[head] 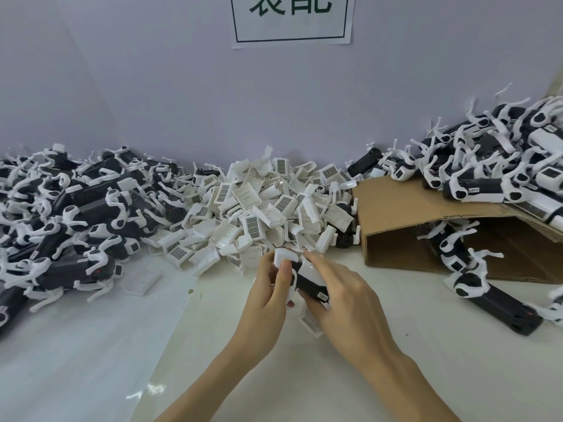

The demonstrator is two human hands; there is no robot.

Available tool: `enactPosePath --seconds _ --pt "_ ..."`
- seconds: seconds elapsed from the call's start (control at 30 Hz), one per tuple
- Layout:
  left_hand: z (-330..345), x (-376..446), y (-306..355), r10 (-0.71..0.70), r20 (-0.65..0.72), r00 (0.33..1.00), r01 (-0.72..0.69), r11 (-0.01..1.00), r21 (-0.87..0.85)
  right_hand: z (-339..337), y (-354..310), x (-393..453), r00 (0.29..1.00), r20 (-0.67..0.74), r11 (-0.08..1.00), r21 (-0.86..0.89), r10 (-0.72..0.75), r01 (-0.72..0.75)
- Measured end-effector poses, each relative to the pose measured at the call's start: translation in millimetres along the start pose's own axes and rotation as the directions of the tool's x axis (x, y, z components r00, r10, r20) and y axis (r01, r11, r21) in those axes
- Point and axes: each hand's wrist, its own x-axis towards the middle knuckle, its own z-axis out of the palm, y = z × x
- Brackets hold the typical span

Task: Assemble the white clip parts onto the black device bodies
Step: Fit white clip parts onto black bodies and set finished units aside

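Note:
Both hands meet above the table's middle. My right hand (341,303) grips a black device body (310,287) with a white end and a small label. My left hand (269,287) pinches a white clip part (285,256) against the body's far end. Another white piece (310,322) pokes out beneath my right hand. Behind the hands lies a heap of loose white clip parts (262,208), several with grey grille faces.
A pile of black bodies with white arms (70,214) covers the left side. A similar pile (499,156) spills over a tipped cardboard box (408,226) on the right. One body (499,306) lies alone near the right edge. A paper sign (292,19) hangs on the wall.

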Motion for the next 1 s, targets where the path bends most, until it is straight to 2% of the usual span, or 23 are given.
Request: enactPosePath --seconds 0.13,0.33,0.57,0.83,1.0 --pt "-0.8 0.6 -0.5 0.008 -0.008 1.000 -0.008 1.000 0.002 1.4 -1.4 0.3 1.000 -0.004 0.999 0.052 -0.002 0.002" --pt "-1.8 0.7 -1.7 0.012 -0.010 1.000 -0.011 1.000 0.019 -4.9 -0.6 3.0 1.000 0.008 1.000 -0.026 -0.007 0.007" --pt "-2.5 1.7 1.6 0.023 -0.047 0.999 -0.022 1.000 0.016 1.3 -3.6 -0.7 0.999 0.044 0.997 0.074 0.023 -0.026" --pt "-3.8 3.5 1.3 0.043 -0.065 0.997 -0.043 0.999 0.000 -4.3 -4.0 2.0 0.999 0.040 0.999 -0.048 0.004 -0.002" --pt "-4.0 3.7 -2.1 0.063 -0.079 0.995 -0.064 0.998 -0.002 -0.2 -2.8 0.1 0.999 0.053 0.999 -0.053 0.005 -0.002"
